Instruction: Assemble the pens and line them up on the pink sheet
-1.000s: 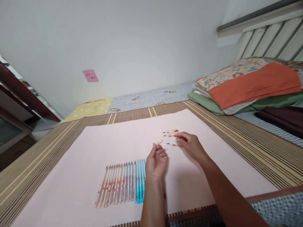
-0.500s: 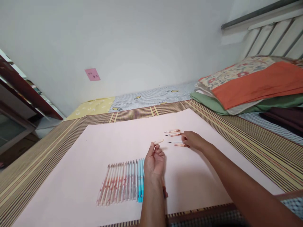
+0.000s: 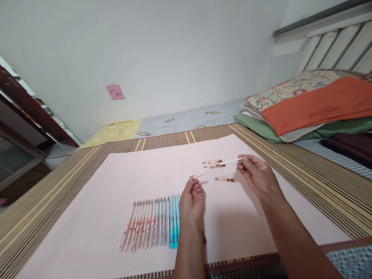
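My left hand [image 3: 193,199] pinches a short cream pen barrel part [image 3: 198,175] between thumb and forefinger, its free end tilted up to the right. In my right hand [image 3: 255,172] is a slim white pen refill [image 3: 230,161], gripped at its far right end; the dark tip points left. Beneath that tip lie brown-and-peach pen parts [image 3: 213,162] and other refills with dark tips. One loose brown-ended barrel piece [image 3: 224,179] rests between my hands. A row of several pens [image 3: 148,224], clear-pink to blue, is partly hidden by my left forearm.
Everything lies on a pale pink sheet [image 3: 95,201] over a striped mat [image 3: 66,174]. Folded bedding and an orange pillow [image 3: 316,106] are piled at the right. A white wall [image 3: 180,54] with a pink note [image 3: 115,92] rises behind.
My right hand has lifted the white refill off the sheet and moved up and to the right. The brown-ended barrel piece stays behind. My left hand has barely shifted.
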